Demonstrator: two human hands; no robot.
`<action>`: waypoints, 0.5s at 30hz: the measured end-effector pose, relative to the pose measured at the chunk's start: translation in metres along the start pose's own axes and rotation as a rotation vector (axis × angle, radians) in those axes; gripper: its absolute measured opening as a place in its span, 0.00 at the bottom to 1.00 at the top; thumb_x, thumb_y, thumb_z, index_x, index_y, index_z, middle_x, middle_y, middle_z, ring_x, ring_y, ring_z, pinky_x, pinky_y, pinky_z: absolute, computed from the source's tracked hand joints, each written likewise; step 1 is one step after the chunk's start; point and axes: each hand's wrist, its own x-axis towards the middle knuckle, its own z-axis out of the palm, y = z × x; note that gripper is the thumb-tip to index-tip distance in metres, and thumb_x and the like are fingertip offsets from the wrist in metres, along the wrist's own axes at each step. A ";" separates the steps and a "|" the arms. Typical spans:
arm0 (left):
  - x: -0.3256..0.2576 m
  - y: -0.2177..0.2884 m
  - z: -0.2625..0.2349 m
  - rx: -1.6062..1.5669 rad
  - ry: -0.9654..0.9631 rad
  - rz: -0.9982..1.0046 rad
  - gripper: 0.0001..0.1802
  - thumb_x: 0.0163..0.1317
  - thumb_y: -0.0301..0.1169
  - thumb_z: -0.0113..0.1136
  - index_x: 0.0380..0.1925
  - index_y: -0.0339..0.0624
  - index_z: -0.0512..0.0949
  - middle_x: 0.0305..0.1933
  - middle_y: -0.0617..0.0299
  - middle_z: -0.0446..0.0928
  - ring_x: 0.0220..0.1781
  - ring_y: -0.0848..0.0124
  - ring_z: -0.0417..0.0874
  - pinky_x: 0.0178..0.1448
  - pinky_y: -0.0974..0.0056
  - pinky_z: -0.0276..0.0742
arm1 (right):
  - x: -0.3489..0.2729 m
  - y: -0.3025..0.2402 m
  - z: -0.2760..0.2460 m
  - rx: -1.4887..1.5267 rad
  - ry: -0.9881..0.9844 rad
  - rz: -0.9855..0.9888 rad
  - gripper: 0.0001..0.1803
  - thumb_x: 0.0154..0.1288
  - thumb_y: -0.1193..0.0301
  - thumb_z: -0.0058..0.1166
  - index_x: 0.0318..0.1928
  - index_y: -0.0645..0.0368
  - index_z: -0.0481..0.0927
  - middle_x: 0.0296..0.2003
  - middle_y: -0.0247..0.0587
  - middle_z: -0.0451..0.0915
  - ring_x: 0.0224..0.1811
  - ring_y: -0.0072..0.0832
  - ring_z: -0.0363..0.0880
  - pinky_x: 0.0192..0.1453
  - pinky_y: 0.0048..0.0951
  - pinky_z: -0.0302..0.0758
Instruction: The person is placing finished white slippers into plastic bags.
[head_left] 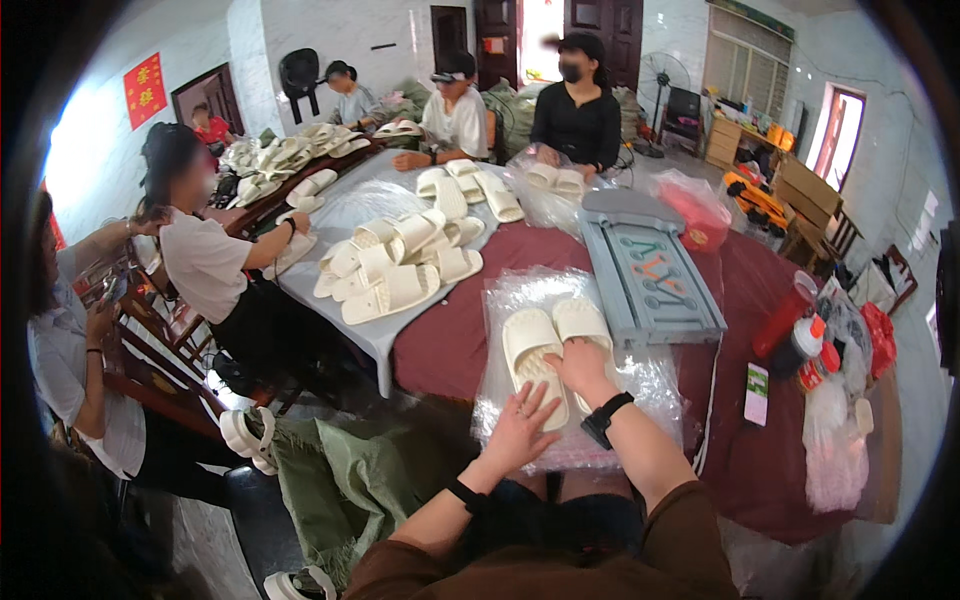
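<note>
Two cream slippers lie side by side on a stack of clear plastic bags (640,385) on the dark red tablecloth (445,345). My right hand (580,367) rests on the heel end of the right slipper (580,320), fingers bent over it. My left hand (520,428) lies flat with fingers spread on the bags, touching the near end of the left slipper (530,350). Both wrists wear dark bands.
A grey plastic stool top (650,270) lies beyond the bags. A pile of cream slippers (400,265) covers the grey table to the left. Several people sit around the tables. Red bottles and jars (800,345) stand at right. A green sack (345,480) sits by my left knee.
</note>
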 end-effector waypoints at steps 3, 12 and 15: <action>-0.004 0.002 -0.003 -0.004 -0.002 -0.021 0.38 0.59 0.43 0.68 0.69 0.50 0.67 0.76 0.45 0.57 0.75 0.40 0.59 0.73 0.42 0.60 | 0.004 0.003 0.004 0.095 0.006 0.058 0.25 0.68 0.51 0.52 0.36 0.64 0.83 0.38 0.56 0.82 0.40 0.51 0.82 0.46 0.47 0.78; -0.004 0.017 -0.047 -0.070 -0.139 0.004 0.46 0.54 0.44 0.72 0.71 0.51 0.62 0.71 0.38 0.61 0.67 0.41 0.69 0.69 0.47 0.67 | -0.048 0.026 -0.075 0.654 0.477 0.046 0.08 0.66 0.73 0.54 0.34 0.68 0.80 0.33 0.56 0.80 0.36 0.51 0.81 0.40 0.40 0.75; 0.017 0.020 -0.054 -0.187 -0.093 0.034 0.46 0.54 0.47 0.72 0.71 0.49 0.62 0.73 0.42 0.60 0.69 0.42 0.67 0.71 0.48 0.66 | -0.075 0.045 -0.093 0.898 0.664 0.089 0.08 0.68 0.76 0.53 0.41 0.68 0.82 0.35 0.46 0.84 0.37 0.36 0.83 0.43 0.31 0.75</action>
